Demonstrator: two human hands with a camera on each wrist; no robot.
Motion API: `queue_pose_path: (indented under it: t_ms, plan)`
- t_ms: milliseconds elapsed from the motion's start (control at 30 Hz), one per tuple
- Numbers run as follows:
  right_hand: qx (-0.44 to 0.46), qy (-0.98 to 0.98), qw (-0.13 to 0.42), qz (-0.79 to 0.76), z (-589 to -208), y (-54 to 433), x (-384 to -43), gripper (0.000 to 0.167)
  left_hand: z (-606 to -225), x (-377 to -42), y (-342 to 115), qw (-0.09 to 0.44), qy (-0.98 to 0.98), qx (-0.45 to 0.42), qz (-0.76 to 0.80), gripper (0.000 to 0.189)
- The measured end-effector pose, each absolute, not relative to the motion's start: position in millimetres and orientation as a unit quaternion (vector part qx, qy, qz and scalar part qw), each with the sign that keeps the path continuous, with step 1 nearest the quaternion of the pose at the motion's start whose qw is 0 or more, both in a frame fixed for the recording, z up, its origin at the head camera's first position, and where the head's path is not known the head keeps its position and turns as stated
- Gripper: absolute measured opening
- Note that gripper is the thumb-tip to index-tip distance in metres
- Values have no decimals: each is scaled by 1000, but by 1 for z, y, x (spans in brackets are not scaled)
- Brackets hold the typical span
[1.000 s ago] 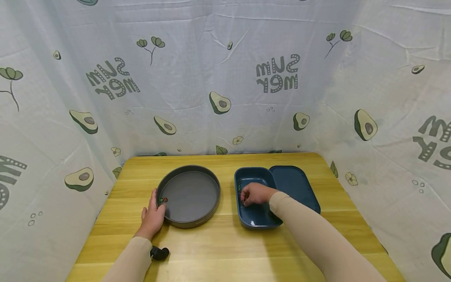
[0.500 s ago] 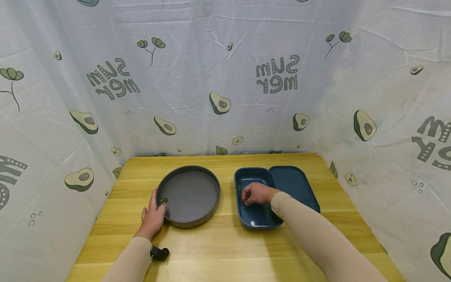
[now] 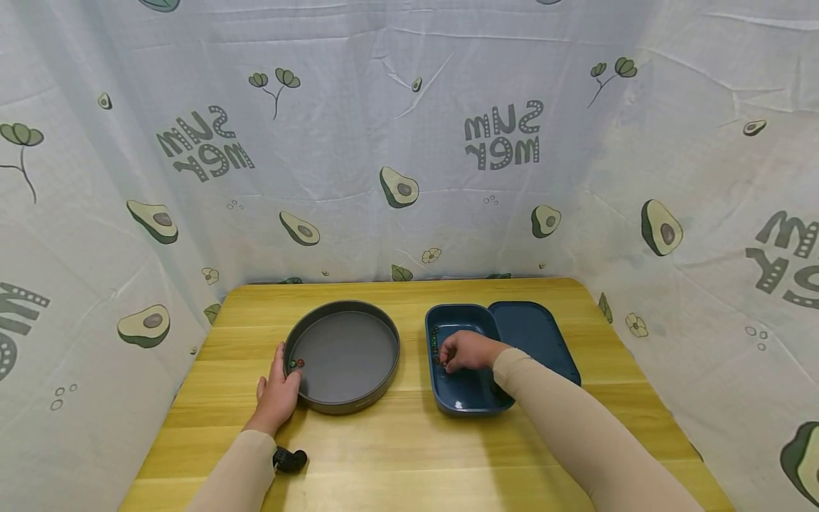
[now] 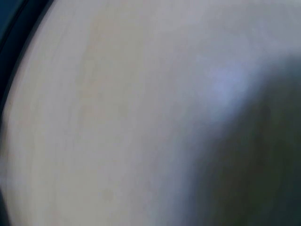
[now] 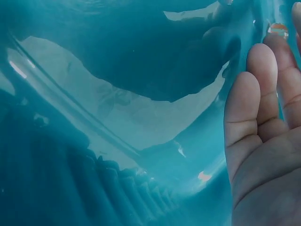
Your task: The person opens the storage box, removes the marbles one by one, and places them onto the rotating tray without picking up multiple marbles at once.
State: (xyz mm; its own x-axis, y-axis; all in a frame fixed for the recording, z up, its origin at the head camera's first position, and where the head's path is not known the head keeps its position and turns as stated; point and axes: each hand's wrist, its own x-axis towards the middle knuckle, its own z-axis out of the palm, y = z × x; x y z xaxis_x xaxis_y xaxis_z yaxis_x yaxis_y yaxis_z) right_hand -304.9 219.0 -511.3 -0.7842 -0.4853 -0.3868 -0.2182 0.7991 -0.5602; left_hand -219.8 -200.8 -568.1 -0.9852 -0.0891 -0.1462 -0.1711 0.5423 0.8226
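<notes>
At the left rim of a round grey baking pan (image 3: 348, 355) rests my left hand (image 3: 276, 398), fingers along the outer wall and thumb at the edge. Close by the thumb, a red marble (image 3: 301, 363) and a green marble (image 3: 293, 363) lie inside the pan. My right hand (image 3: 467, 351) reaches into a dark blue box (image 3: 470, 410), fingertips pinched at a small reddish marble (image 3: 444, 364) low inside. Several green and red marbles (image 3: 434, 340) line its left wall. In the right wrist view, a clear orange-streaked marble (image 5: 278, 30) sits beyond the fingertips; the thumb is hidden.
A dark blue lid (image 3: 537, 338) lies right of the box, partly beneath the right forearm. A black wrist device (image 3: 290, 460) is strapped to the left sleeve. Behind the wooden table (image 3: 384, 455) hangs a white avocado-print curtain (image 3: 352, 128). The left wrist view is mostly blurred.
Both hands stay nearly in place. My right fingertips have shifted very slightly right, and red marbles beside them show more clearly.
</notes>
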Motion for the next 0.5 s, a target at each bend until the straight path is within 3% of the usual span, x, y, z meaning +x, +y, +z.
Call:
queue_pose_path:
  t_ms: [500]
  plan:
    - [-188, 911, 267, -253, -507, 220, -302, 11, -569, -222, -201, 48, 876, -76, 473, 76]
